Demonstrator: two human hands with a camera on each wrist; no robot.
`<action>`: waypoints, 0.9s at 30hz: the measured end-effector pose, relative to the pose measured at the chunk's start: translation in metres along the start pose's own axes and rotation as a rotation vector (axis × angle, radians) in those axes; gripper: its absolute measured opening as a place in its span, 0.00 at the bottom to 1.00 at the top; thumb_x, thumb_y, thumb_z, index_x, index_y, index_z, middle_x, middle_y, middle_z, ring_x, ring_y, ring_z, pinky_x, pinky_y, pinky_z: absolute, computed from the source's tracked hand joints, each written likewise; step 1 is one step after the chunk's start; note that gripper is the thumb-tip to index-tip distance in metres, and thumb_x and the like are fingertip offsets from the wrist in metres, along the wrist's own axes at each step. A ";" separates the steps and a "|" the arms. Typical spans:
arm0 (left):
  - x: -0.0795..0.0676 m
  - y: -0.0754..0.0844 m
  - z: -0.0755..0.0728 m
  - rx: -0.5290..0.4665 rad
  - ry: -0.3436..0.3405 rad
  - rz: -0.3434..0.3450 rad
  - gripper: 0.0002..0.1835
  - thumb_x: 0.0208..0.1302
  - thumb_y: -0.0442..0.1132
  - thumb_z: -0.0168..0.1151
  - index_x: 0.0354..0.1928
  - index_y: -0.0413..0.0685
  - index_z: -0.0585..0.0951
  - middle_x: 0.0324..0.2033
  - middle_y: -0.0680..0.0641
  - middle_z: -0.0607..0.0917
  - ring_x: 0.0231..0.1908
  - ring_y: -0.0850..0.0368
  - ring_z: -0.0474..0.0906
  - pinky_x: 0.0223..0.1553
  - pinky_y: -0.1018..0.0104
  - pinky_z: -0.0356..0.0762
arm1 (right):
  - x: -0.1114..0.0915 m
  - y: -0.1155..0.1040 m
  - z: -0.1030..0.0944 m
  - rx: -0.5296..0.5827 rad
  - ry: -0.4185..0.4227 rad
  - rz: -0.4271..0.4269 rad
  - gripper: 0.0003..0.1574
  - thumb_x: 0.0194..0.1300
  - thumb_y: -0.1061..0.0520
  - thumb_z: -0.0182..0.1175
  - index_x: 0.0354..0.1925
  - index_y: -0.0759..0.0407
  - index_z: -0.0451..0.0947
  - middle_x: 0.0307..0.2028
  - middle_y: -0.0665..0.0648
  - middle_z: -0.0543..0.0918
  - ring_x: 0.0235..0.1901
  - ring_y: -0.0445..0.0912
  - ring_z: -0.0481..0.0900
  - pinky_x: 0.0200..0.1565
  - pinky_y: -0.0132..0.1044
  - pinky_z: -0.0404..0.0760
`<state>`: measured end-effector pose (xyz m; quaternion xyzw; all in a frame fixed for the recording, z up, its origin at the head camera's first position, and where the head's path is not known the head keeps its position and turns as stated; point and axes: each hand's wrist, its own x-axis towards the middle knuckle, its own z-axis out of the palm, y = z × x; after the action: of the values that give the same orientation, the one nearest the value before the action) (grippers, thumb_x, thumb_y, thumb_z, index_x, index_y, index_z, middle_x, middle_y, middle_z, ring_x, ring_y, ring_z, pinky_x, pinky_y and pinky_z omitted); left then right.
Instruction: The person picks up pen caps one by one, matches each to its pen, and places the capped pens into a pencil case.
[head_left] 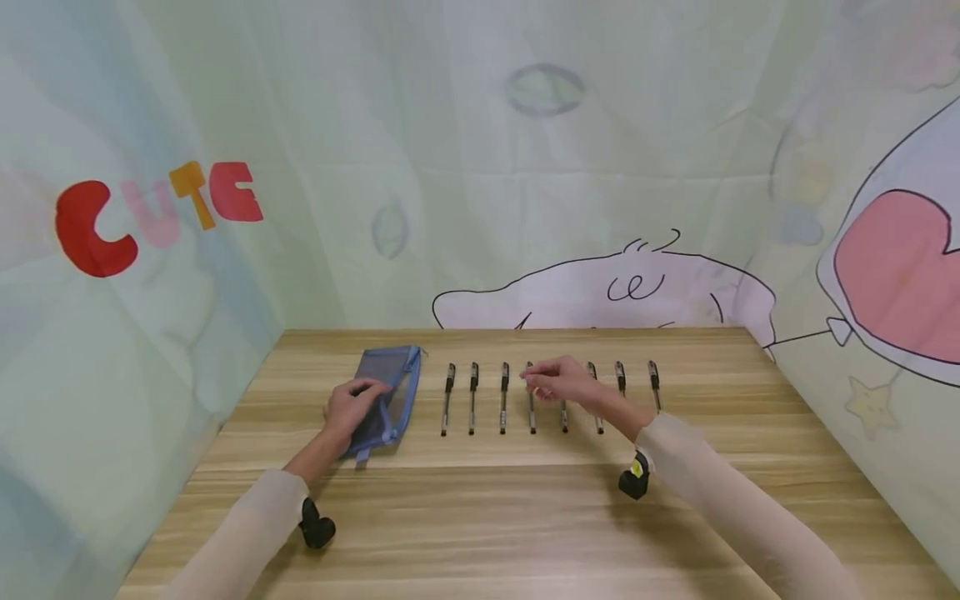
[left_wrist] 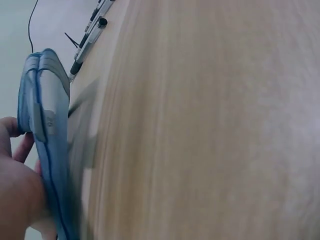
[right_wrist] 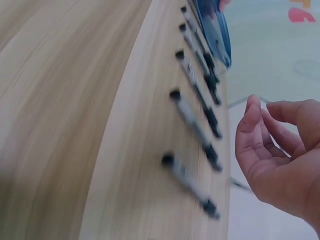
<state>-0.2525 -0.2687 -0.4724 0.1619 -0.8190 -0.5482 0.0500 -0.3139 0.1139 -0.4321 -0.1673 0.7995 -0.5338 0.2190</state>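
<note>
Thumb and forefinger of the right hand (head_left: 561,380) are sitting nearly together, a slim gap showing, nothing visibly held; they're hovering above the row of black-capped pens (head_left: 504,393), around the fourth from left. Dipping too low could be rolling neighbours out of line, so closely are they lying! Across left, the left hand (head_left: 351,408) is pinching the blue mesh zip pouch (head_left: 405,396) beside that row on the wooden table (head_left: 465,517); a slackening pinch could be letting its edge flop.
</note>
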 end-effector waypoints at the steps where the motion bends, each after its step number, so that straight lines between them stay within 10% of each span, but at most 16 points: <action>1: 0.001 0.000 0.000 -0.022 -0.002 -0.004 0.15 0.66 0.49 0.68 0.47 0.48 0.89 0.50 0.51 0.87 0.60 0.50 0.75 0.63 0.59 0.69 | 0.003 -0.003 0.005 0.008 -0.005 0.000 0.22 0.78 0.58 0.54 0.62 0.71 0.76 0.48 0.71 0.85 0.38 0.47 0.85 0.39 0.34 0.84; 7: 0.002 -0.003 -0.008 -0.166 -0.001 -0.034 0.06 0.65 0.49 0.69 0.36 0.60 0.91 0.34 0.70 0.84 0.53 0.61 0.72 0.60 0.68 0.66 | 0.031 -0.017 0.041 0.087 -0.054 -0.008 0.22 0.79 0.59 0.53 0.62 0.72 0.76 0.47 0.69 0.86 0.35 0.43 0.85 0.40 0.34 0.87; 16: 0.003 -0.003 -0.003 -0.209 -0.007 -0.042 0.05 0.65 0.46 0.69 0.32 0.62 0.90 0.32 0.70 0.84 0.49 0.63 0.71 0.57 0.71 0.65 | 0.067 -0.018 0.087 0.171 0.056 0.056 0.16 0.74 0.65 0.58 0.53 0.77 0.80 0.40 0.71 0.89 0.25 0.39 0.83 0.32 0.30 0.87; 27: 0.003 -0.007 0.003 -0.124 0.049 -0.007 0.05 0.63 0.43 0.69 0.35 0.53 0.91 0.29 0.69 0.84 0.42 0.66 0.75 0.49 0.74 0.69 | 0.090 -0.032 0.119 -0.118 0.219 -0.025 0.14 0.69 0.65 0.62 0.30 0.76 0.86 0.21 0.66 0.87 0.12 0.38 0.75 0.17 0.24 0.76</action>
<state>-0.2551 -0.2696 -0.4805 0.1748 -0.7813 -0.5941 0.0778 -0.3259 -0.0358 -0.4581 -0.1305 0.8464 -0.5037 0.1132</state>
